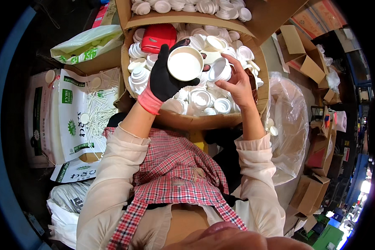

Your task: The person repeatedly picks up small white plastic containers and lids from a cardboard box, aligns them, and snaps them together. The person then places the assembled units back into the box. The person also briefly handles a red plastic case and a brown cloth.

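Round white lid (186,64) in the black-gloved left hand (162,81), whose half-curled fingers support it and are largely hidden behind it. The bare right hand (240,85) curves thumb and fingers widely about a second white lid (219,70); whether they grip it cannot be told. Beneath, heaped lids (201,98) and a red case (158,37) occupy a cardboard box (196,122); an upper box (191,20) is cut off. Right, a clear plastic bag (287,129) and open cartons (308,193) stand on the floor (288,188); the farther room blurs
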Demonstrator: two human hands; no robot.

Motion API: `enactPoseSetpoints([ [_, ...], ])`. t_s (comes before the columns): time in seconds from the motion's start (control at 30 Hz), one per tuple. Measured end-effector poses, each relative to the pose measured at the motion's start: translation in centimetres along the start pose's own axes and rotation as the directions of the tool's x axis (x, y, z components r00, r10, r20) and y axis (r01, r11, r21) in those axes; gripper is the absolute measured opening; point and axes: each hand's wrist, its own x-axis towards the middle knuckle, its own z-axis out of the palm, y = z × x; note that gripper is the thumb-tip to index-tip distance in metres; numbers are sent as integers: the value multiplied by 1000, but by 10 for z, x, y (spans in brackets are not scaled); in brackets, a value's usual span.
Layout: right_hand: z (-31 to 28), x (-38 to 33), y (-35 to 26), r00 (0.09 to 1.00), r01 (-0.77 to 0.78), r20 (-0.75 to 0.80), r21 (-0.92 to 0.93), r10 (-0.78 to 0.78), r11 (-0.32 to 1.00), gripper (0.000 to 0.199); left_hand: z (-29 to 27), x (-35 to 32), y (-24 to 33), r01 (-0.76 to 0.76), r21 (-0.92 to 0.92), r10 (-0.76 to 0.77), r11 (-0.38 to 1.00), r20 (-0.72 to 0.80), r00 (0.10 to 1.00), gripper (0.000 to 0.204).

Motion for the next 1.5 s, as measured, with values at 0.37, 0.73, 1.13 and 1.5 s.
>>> enactPoseSetpoints([
  [0.37,7,-17,-28,953,265,-17,-440,-303,858,62,12,6,-22,-138,977,256,161,94,962,67],
  [0.73,28,-17,-22,900,391,149,-690,-409,609,59,4,5,-44,-139,819,194,557,35,980,68],
  [1.13,36,-16,-24,902,390,149,-684,-404,617,59,13,-2,-34,46,361,21,931,-181,983,67],
  [1.5,43,-2,2,872,-153,-476,-47,113,987,63,36,3,-38,125,561,-90,818,-90,992,69],
])
